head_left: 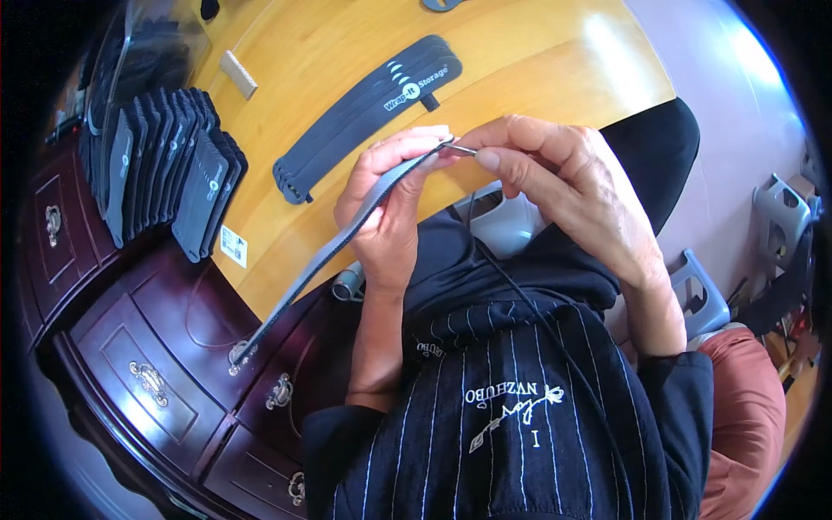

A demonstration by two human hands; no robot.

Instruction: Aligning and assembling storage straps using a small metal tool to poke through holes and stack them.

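Left of both hands stand black strap packs. The left hand pinches the grey strap near its top; the right hand grips its metal end. A loosened pinch could let the strap slip free, its dangling ring knocking the drawers.

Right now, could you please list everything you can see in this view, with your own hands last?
grey strap: one, dark grey, held in both hands, hanging down to the left
fanned straps: one stack, black, on the tabletop
upright straps: one row, black, at the desk's left edge
desk: one, yellow wood top, dark red drawers
small block: one, pale, on the tabletop
left hand: grips strap
right hand: pinches strap's end
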